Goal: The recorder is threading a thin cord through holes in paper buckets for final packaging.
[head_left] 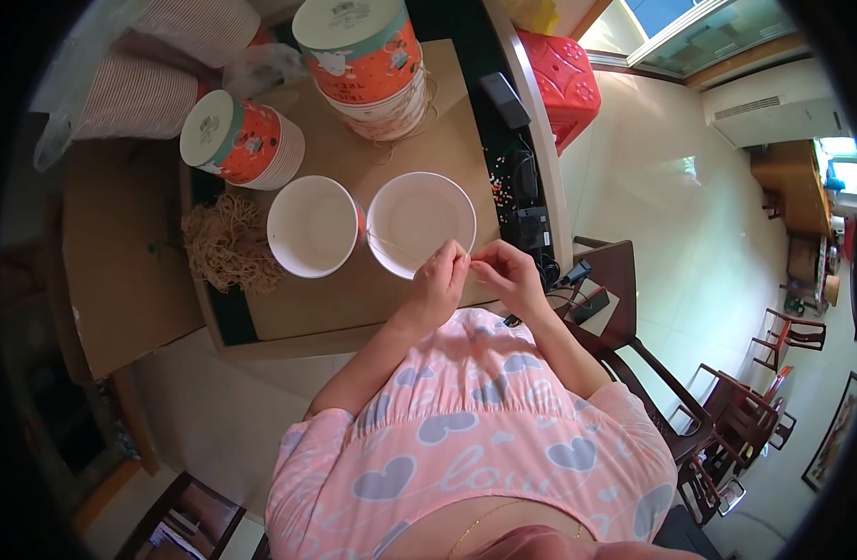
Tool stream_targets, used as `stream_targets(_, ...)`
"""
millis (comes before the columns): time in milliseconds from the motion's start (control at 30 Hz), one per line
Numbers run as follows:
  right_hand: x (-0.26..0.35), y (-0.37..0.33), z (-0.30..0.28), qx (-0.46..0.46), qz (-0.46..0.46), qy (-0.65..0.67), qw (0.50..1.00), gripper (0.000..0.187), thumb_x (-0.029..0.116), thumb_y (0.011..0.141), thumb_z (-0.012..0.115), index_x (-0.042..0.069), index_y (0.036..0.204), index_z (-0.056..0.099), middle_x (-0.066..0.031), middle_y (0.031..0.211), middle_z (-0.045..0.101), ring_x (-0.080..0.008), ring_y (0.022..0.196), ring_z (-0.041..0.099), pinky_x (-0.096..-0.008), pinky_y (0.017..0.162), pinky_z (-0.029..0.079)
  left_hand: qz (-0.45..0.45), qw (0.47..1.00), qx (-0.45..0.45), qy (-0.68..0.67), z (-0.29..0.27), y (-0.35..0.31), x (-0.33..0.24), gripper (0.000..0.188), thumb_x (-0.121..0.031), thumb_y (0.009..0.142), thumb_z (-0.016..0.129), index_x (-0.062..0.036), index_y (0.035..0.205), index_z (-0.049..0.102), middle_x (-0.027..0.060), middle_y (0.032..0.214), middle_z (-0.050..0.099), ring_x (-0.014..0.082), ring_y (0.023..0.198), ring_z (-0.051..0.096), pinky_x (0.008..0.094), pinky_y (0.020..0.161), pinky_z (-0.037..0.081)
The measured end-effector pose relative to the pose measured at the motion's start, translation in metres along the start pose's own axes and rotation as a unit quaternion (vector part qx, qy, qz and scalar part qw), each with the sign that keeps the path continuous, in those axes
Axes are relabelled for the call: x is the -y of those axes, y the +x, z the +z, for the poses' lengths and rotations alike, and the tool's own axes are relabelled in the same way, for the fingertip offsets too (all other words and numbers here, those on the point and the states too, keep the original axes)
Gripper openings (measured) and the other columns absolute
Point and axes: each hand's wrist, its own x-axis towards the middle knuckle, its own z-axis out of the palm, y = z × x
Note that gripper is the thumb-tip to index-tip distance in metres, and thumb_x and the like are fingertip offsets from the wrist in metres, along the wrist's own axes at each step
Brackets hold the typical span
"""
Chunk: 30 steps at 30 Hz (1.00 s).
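At the near edge of the table (540, 168), both bare hands meet over the rim of an upright white tub; clock directions below are read from the hands. Left hand (438, 282): thumb and forefinger pressed together, clamped on a thin pale string (394, 245). Right hand (509, 276): thumb and forefinger likewise clamped on the string, their tips touching or nearly touching those of the left; any knot or loop is too small to make out. The string runs across the mouth of the right-hand tub (428, 207), which stands at 10 o'clock, just beside the hands. A second white tub (313, 224), also mouth up, stands close beside it, between 9 and 10 o'clock. Farther out, at 9 o'clock, lies a tangled heap of brown string (225, 245). Two orange-and-teal stacks of upturned tubs are noted: a short stack (253, 142) at 10 o'clock and a tall stack (368, 70) at 11, the latter with strands hanging over its side. Both open tubs rest on a brown cardboard sheet (354, 306). Small scattered beads (500, 191) lie near 1 o'clock, beside black adapters (506, 101); beyond the table edge, at 1 o'clock, stands a red stool (564, 89)
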Motion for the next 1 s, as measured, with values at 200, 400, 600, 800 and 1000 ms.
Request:
stream_targets(200, -0.016, 0.012, -0.003, -0.036, 0.028, 0.033, 0.998, 0.005, 0.005, 0.086, 0.065, 0.002, 0.087, 0.061, 0.0063, 0.070, 0.055, 0.0002, 0.062, 0.046, -0.0156, 0.054, 0.035, -0.003, 0.999, -0.013, -0.031, 0.004, 0.007, 0.009, 0.009, -0.010, 0.093, 0.049, -0.0020, 0.093, 0.048, 0.0171, 0.083, 0.057, 0.0353, 0.080, 0.058, 0.0426, 0.070, 0.045)
stream_targets(400, -0.053, 0.045, -0.023, -0.116, 0.037, 0.035, 0.992, 0.006, 0.007, 0.084, 0.067, 0.003, 0.085, 0.062, 0.0082, 0.064, 0.051, 0.0002, 0.057, 0.042, -0.0162, 0.051, 0.032, 0.072, 0.992, -0.093, 0.047, 0.005, 0.033, 0.032, 0.006, -0.007, 0.088, 0.057, -0.0026, 0.092, 0.056, 0.0113, 0.086, 0.060, 0.0264, 0.075, 0.060, 0.0342, 0.066, 0.048)
stream_targets(600, -0.067, 0.055, -0.026, -0.089, 0.048, 0.008, 0.995, 0.007, 0.008, 0.084, 0.067, 0.002, 0.085, 0.062, 0.0085, 0.064, 0.051, 0.0004, 0.058, 0.042, -0.0163, 0.051, 0.031, 0.040, 0.991, -0.090, 0.094, 0.011, 0.041, 0.046, 0.015, -0.009, 0.080, 0.064, -0.0066, 0.095, 0.061, 0.0093, 0.090, 0.059, 0.0274, 0.085, 0.060, 0.0378, 0.074, 0.050)
stream_targets(800, -0.068, 0.055, -0.025, -0.076, 0.052, 0.001, 0.996, 0.007, 0.008, 0.084, 0.067, 0.002, 0.085, 0.063, 0.0085, 0.064, 0.050, 0.0000, 0.058, 0.041, -0.0165, 0.051, 0.031, 0.043, 0.987, -0.082, 0.128, 0.012, 0.044, 0.050, 0.019, -0.009, 0.077, 0.066, -0.0074, 0.095, 0.062, 0.0090, 0.090, 0.059, 0.0284, 0.088, 0.060, 0.0387, 0.076, 0.050)
stream_targets(1000, -0.070, 0.057, -0.024, -0.077, 0.054, -0.004, 0.996, 0.007, 0.007, 0.084, 0.067, 0.002, 0.086, 0.063, 0.0081, 0.065, 0.052, -0.0001, 0.059, 0.042, -0.0160, 0.052, 0.032, 0.058, 0.984, -0.087, 0.145, 0.014, 0.045, 0.050, 0.018, -0.009, 0.076, 0.066, -0.0075, 0.094, 0.062, 0.0091, 0.091, 0.059, 0.0289, 0.089, 0.060, 0.0387, 0.077, 0.050)
